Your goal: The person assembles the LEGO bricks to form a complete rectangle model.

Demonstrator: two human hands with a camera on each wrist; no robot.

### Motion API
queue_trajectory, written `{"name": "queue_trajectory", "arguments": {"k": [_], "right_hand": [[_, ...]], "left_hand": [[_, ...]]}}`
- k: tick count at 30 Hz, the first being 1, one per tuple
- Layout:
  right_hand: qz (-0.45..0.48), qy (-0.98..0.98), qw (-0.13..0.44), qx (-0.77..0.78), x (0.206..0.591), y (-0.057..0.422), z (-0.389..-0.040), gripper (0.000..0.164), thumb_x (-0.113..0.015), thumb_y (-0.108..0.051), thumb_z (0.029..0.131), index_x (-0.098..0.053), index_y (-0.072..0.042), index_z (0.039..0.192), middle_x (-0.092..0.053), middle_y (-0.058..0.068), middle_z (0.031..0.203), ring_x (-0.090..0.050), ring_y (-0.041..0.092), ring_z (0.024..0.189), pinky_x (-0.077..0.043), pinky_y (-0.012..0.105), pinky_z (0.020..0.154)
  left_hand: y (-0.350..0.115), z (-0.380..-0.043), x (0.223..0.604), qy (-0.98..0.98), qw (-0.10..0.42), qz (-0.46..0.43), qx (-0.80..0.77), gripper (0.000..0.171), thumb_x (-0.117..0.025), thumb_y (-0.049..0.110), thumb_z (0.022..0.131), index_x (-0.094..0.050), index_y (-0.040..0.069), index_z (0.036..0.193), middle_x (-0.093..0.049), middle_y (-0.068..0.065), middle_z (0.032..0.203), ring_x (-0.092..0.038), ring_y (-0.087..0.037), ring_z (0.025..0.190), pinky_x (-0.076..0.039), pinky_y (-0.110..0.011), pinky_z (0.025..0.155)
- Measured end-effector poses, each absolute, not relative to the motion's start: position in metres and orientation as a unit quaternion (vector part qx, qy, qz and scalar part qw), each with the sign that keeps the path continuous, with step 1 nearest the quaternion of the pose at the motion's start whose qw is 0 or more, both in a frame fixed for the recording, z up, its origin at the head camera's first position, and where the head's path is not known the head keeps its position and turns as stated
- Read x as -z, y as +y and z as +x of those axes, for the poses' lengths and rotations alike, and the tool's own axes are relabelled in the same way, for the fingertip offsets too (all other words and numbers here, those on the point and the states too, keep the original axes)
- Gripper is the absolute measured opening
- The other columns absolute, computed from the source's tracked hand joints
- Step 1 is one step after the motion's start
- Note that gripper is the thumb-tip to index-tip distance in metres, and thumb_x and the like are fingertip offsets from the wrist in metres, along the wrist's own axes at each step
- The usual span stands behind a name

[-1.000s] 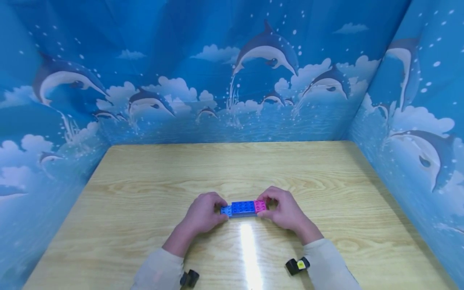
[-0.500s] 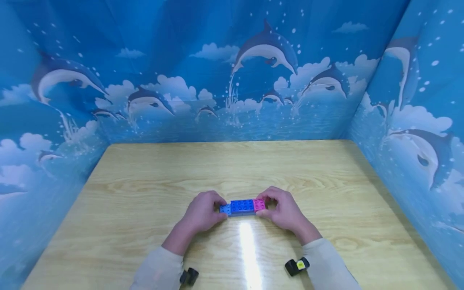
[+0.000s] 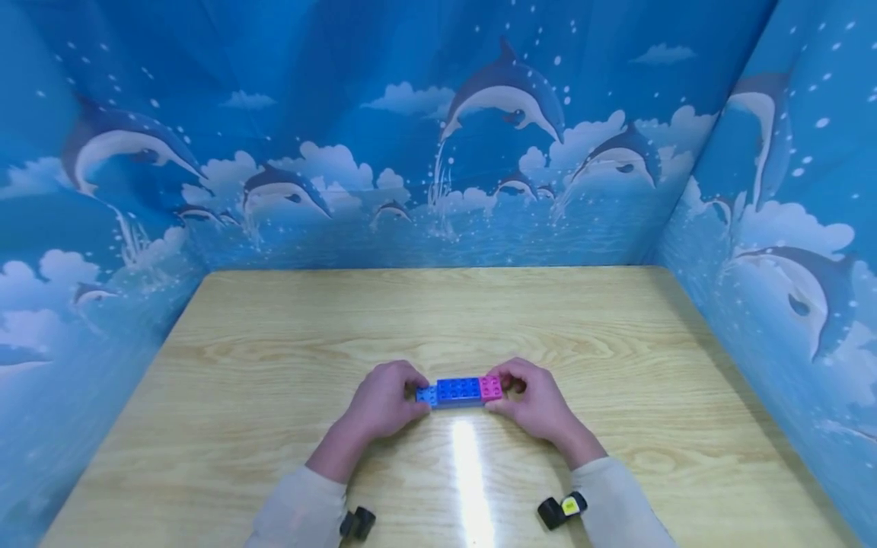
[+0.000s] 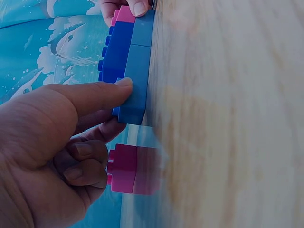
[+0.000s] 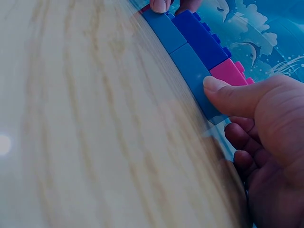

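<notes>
A row of toy building bricks sits low at the table's middle. Its bottom layer is two light blue bricks end to end, the left one [image 3: 426,396] and the right one [image 5: 192,76]. Across their joint lies a dark blue brick [image 3: 458,390], with a pink brick [image 3: 490,387] beside it on the right end. My left hand [image 3: 385,403] pinches the left light blue brick between thumb and fingers. The right end is pinched by my right hand [image 3: 537,397], its thumb against the light blue side below the pink brick. Some fingertips are hidden behind the bricks.
A separate pink brick [image 4: 124,166] stands near my left hand in the left wrist view; the head view does not show it. The wooden table [image 3: 288,312] meets a blue dolphin-print curtain [image 3: 384,137] behind and at the sides. Black devices [image 3: 562,510] sit at both wrists.
My right hand has dipped slightly toward me at the right end. The left hand and the brick row look nearly unmoved.
</notes>
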State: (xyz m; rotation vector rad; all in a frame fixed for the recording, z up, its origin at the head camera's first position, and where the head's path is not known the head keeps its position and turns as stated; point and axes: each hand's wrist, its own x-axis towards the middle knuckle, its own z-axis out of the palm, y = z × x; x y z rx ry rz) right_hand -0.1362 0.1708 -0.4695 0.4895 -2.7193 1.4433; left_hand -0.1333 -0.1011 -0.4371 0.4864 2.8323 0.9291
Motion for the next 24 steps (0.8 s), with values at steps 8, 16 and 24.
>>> {"name": "queue_trajectory", "arguments": {"k": [8,16,24], "right_hand": [[0.163,-0.865,0.018,-0.474,0.473,0.171,-0.137,0.039,-0.093,-0.006,0.066,-0.073,-0.017,0.098,-0.062,-0.006,0.086,-0.057,0.018,0.080,-0.049,0.030,0.070],[0.158,-0.866,0.012,-0.475,0.473,0.171,-0.138,0.038,-0.093,-0.008,0.067,-0.073,-0.018,0.098,-0.062,-0.005,0.086,-0.057,0.018,0.081,-0.049,0.030,0.071],[0.155,-0.869,0.008,-0.470,0.472,0.171,-0.138,0.039,-0.093,-0.009,0.067,-0.073,-0.017,0.100,-0.062,-0.006,0.088,-0.057,0.019,0.083,-0.049,0.031,0.072]], "left_hand": [[-0.103,-0.134,0.439,0.934,0.052,0.167,-0.311,0.031,-0.087,0.023,0.075,-0.076,0.012,0.102,-0.065,0.004,0.097,-0.061,-0.017,0.090,-0.051,-0.039,0.083],[-0.110,-0.134,0.437,0.928,0.035,0.137,-0.344,0.039,-0.088,0.022,0.075,-0.074,0.012,0.110,-0.064,0.004,0.102,-0.058,-0.015,0.090,-0.051,-0.035,0.080],[-0.121,-0.137,0.434,0.940,0.007,0.084,-0.332,0.043,-0.089,0.019,0.075,-0.073,0.011,0.114,-0.063,-0.002,0.115,-0.060,-0.022,0.102,-0.053,-0.035,0.085]]}}
